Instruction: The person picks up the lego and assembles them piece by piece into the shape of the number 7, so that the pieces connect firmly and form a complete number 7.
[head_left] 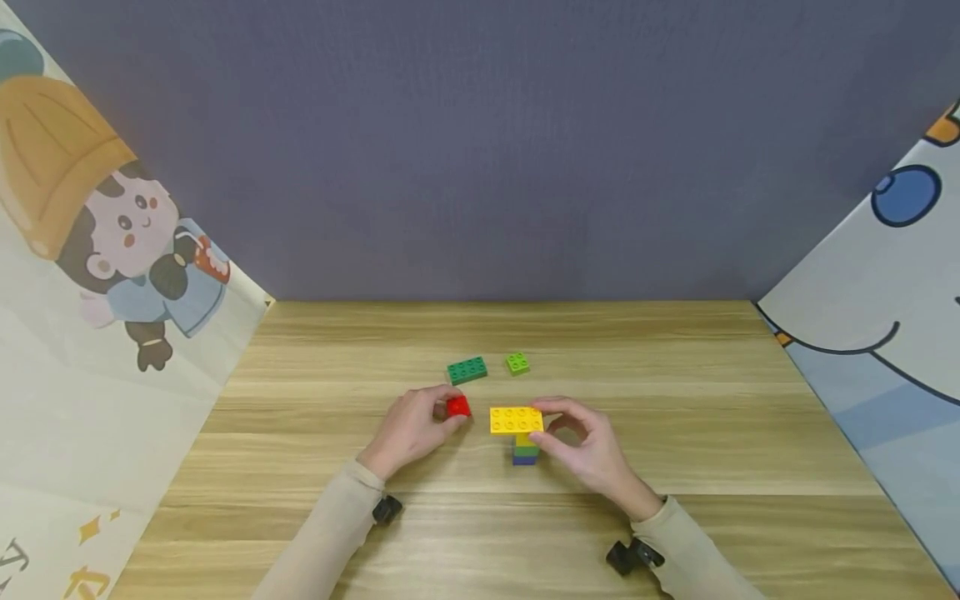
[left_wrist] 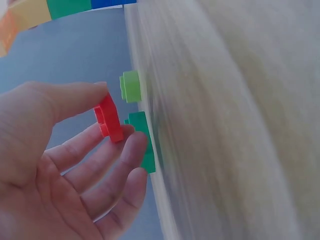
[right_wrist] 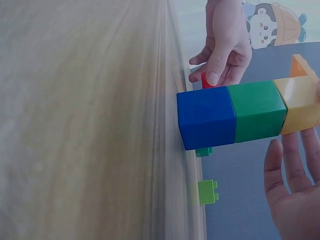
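My left hand (head_left: 410, 427) pinches a small red brick (left_wrist: 107, 119) between thumb and fingertips, tilted and slightly off the table in the left wrist view. To its right rises a stack with a blue brick (right_wrist: 207, 119) at the bottom, a green brick (right_wrist: 257, 111) above it and a yellow brick (right_wrist: 300, 97) higher up. A long, flat yellow brick (head_left: 510, 420) lies across the stack's top, jutting out to the left. Thumb and fingers of my right hand (head_left: 588, 446) grip its right end. Whether it is pressed fully down, I cannot tell.
Beyond my hands, a dark green eight-stud brick (head_left: 467, 370) and a lime green four-stud brick (head_left: 517, 363) lie on the wooden table (head_left: 360, 342). A grey-blue panel (head_left: 510, 167) closes off the back. Printed sheets flank both sides.
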